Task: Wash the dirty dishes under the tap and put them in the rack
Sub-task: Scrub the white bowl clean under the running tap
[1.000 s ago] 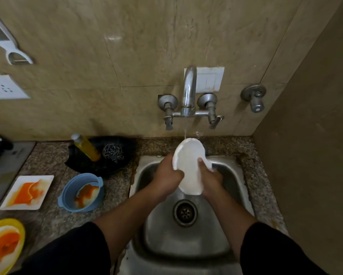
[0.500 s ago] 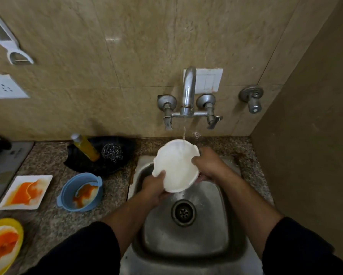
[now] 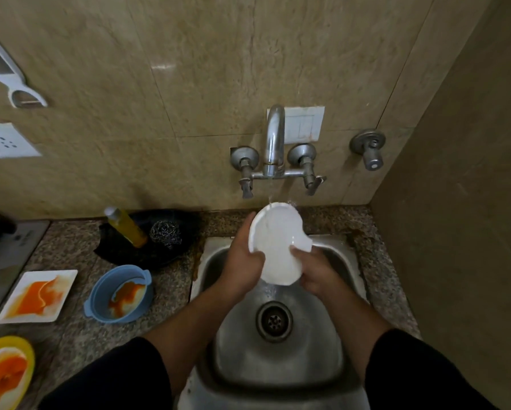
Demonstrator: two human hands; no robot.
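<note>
A white bowl [image 3: 275, 244] with a small handle is tilted on edge over the steel sink [image 3: 278, 365], under a thin stream of water from the tap [image 3: 275, 140]. My left hand [image 3: 242, 261] grips its left rim, thumb on the inside. My right hand [image 3: 313, 269] holds the lower right edge by the handle. On the counter to the left lie dirty dishes with orange stains: a blue bowl [image 3: 118, 294], a white square plate [image 3: 38, 295] and a yellow plate [image 3: 2, 371]. No rack is in view.
A black tray [image 3: 171, 250] behind the blue bowl holds a yellow soap bottle [image 3: 127, 227] and a steel scrubber [image 3: 165, 233]. A side wall stands close on the right. A second valve [image 3: 369, 152] sticks out of the back wall.
The bowl has turned from facing up to standing on edge. My right hand dropped from its upper right rim to the lower right edge; my left hand moved up its left rim.
</note>
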